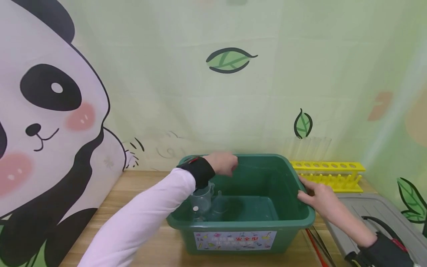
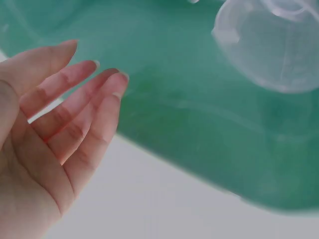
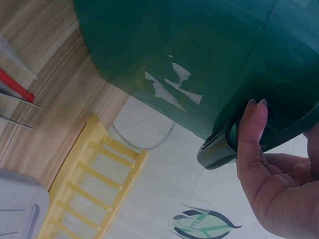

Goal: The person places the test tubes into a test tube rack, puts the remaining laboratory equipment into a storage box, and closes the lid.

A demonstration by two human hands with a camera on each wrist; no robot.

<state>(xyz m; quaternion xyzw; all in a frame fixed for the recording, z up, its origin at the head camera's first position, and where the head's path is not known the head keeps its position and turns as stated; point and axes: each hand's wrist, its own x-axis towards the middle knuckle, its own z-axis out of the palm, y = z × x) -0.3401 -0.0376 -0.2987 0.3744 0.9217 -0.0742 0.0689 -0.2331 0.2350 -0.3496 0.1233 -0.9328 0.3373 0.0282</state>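
Note:
A green plastic bin (image 1: 253, 224) with a printed label stands on the table. Above its back left part is the left hand (image 1: 222, 163), holding nothing; the left wrist view shows that hand (image 2: 65, 124) with relaxed, slightly bent fingers beside the green wall. Clear plastic beakers (image 1: 201, 200) lie low in the bin's left side, one cup (image 2: 274, 50) also showing in the left wrist view. At the bin's right rim, the right hand (image 1: 323, 198) grips the edge. From the right wrist view, its fingers (image 3: 251, 132) curl at the rim's handle.
Behind the bin's right side stands a yellow rack (image 1: 343, 183) with clear tubes (image 1: 310, 148). A grey tray or lid (image 1: 360, 207) lies at the right. Red and metal tools (image 1: 315, 244) lie between it and the bin. A panda-print cloth (image 1: 233, 111) hangs behind.

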